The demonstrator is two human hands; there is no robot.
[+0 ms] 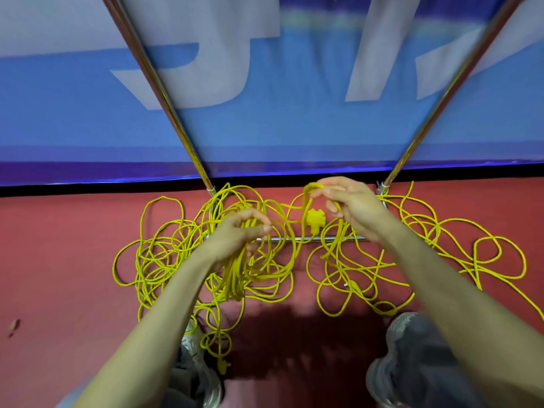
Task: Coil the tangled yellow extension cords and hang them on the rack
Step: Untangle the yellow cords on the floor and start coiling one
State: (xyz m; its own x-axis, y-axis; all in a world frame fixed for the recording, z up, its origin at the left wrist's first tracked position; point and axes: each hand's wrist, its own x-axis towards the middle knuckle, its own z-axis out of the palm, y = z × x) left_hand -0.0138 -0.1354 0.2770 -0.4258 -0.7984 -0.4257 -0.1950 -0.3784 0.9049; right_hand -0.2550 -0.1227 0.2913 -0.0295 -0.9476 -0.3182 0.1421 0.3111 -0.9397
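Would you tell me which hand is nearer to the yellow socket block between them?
Right. The right hand, pinching a cord loop, is just up and right of the socket block; the left hand, gripping the coiled bundle, sits farther off to its left.

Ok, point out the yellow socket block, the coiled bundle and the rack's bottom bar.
yellow socket block (315,219): head view, middle of its body.
coiled bundle (234,275): head view, on the hanging loops.
bottom bar (306,238): head view, bare chrome stretch.

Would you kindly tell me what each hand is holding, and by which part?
The left hand grips a bundle of cord loops near their top; the right hand pinches a raised bend of cord.
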